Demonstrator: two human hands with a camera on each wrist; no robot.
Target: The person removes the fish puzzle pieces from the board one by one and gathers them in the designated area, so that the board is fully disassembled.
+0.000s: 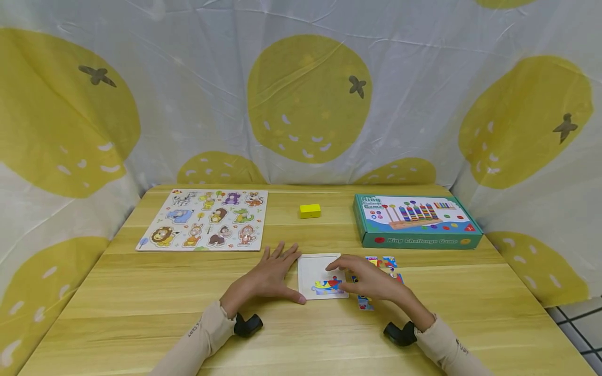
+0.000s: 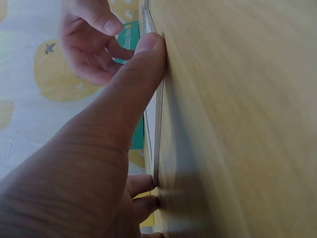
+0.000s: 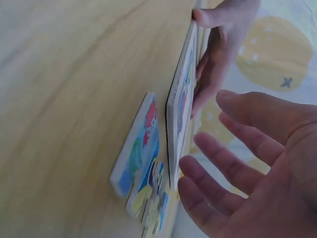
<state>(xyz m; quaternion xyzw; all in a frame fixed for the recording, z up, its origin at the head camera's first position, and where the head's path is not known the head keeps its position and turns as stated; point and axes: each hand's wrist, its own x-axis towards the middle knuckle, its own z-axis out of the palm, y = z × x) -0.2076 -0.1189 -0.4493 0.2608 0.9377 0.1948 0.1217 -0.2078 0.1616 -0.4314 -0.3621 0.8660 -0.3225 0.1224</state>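
Observation:
A small square wooden puzzle tray [image 1: 311, 265] lies flat on the table, with joined colourful pieces [image 1: 327, 285] at its lower right and bare wood elsewhere. My left hand [image 1: 270, 274] is spread along the tray's left side, thumb at the near corner and fingertips at the far one. Over the right edge hovers my right hand [image 1: 369, 279], fingers loosely bent and nothing between them in the right wrist view. Loose puzzle pieces [image 3: 136, 153] lie beside the tray, partly hidden under the right hand in the head view.
An animal puzzle board [image 1: 202, 222] lies at the back left of the table [image 1: 188, 303]. Behind the tray sits a yellow block [image 1: 310, 211]. A green Ring Challenge Game box [image 1: 418, 222] stands at the back right, before a lemon-patterned curtain [image 1: 211, 78].

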